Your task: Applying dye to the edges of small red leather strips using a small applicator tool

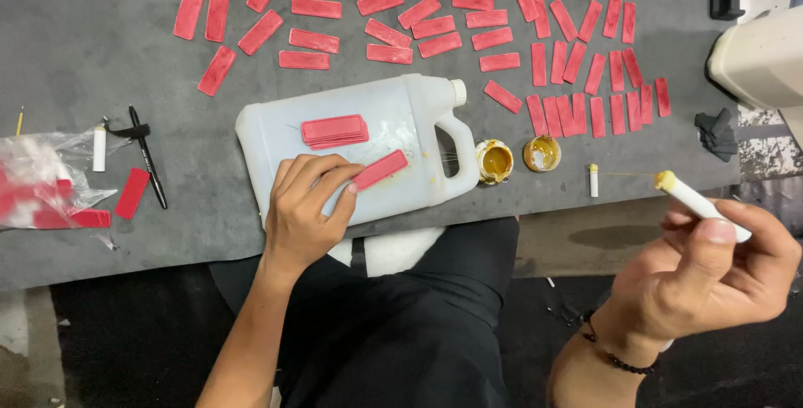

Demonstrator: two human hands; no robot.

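Grey felt covered the worktable (100,31), strewn with red strips (468,19) laid out to dry beyond the fingers. On a white jug (276,128) lying flat, the left hand (305,207) pinned one red strip (381,169) under its fingertips, fingers together and pressing. The right hand (711,278) pinched a white applicator stick (698,202), its yellowed tip trailing a glue thread. Judging by that thread, a steady hold and a thin, even coat seemed wise, with the open glue pot (494,162) just past the strip.

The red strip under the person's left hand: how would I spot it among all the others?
Find the white plastic jug lying flat on the grey mat. The left hand pins one red strip on its side. Unlike the neat stack beside it, it lies alone and slanted.
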